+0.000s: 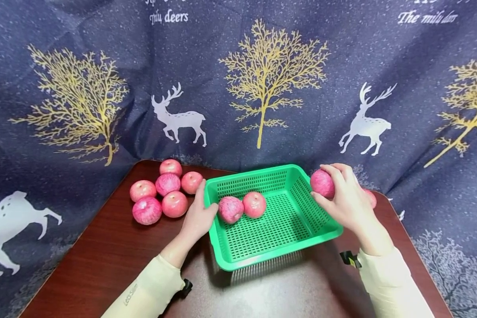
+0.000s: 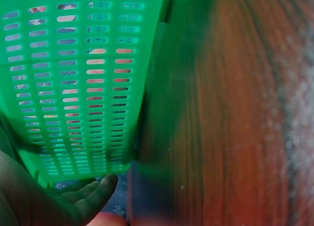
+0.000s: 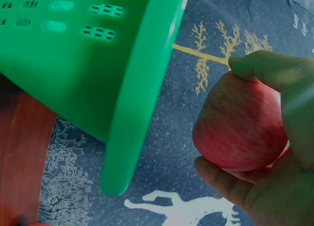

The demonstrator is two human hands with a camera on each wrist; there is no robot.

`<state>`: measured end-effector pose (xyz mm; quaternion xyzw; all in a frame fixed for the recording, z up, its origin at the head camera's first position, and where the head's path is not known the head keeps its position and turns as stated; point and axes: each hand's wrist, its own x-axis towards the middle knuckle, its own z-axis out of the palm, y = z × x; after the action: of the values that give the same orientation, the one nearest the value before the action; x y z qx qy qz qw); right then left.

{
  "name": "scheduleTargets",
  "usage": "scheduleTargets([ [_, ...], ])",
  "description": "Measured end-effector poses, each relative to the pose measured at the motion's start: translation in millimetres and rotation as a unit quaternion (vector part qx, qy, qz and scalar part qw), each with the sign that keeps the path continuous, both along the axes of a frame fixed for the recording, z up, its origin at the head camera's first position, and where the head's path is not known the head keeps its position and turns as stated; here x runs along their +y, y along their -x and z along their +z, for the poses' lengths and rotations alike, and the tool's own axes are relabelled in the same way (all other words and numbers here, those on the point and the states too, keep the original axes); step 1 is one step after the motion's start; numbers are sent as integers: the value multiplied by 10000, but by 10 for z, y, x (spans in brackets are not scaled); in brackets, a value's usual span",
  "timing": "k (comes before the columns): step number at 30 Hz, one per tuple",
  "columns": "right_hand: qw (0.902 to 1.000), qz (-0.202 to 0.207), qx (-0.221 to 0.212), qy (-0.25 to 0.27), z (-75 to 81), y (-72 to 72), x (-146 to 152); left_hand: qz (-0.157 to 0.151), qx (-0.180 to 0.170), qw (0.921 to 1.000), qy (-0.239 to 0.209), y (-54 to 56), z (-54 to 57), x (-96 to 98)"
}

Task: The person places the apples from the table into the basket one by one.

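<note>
A green plastic basket (image 1: 268,260) with slotted walls is raised at a tilt above the table, and two red apples, one streaked (image 1: 231,210) and one smoother (image 1: 254,205), lie inside at its left. My left hand (image 1: 199,217) grips the basket's left rim, thumb over the edge and fingers along the outside; the left wrist view shows those fingers (image 2: 95,196) against the slotted plastic. Beyond the basket's right wall, my right hand (image 1: 347,201) holds another apple (image 3: 243,123) between thumb and fingers, beside the rim.
Several apples (image 1: 174,204) sit grouped on the brown wooden table (image 1: 103,247), left of the basket. Another apple (image 1: 370,198) shows partly from behind my right hand. A dark blue cloth (image 1: 218,57) with deer and trees hangs behind the table.
</note>
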<state>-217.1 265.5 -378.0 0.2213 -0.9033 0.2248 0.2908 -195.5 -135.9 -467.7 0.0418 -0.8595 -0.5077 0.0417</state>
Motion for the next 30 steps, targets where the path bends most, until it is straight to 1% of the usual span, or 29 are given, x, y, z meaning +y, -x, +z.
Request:
scheduleTargets([
  [3,9998,129,-50,-129,32,38,-39,-4,14,10000,-6,-1,6,-4],
  [10,9972,104,-481,-562,134,117,-157,-3,69,10000,19,8,-19,-14],
  [14,9947,204,-640,-780,186,173,-216,4,116,9999,-39,0,-30,-11],
  [16,9936,267,-678,-869,203,208,-237,17,163,9999,14,-4,-32,-5],
  [23,9885,364,-780,-1244,215,337,-316,-9,166,9999,-49,-7,-24,-2],
  [30,9818,514,-894,-1594,185,421,-421,-13,138,9999,-20,8,-42,-12],
])
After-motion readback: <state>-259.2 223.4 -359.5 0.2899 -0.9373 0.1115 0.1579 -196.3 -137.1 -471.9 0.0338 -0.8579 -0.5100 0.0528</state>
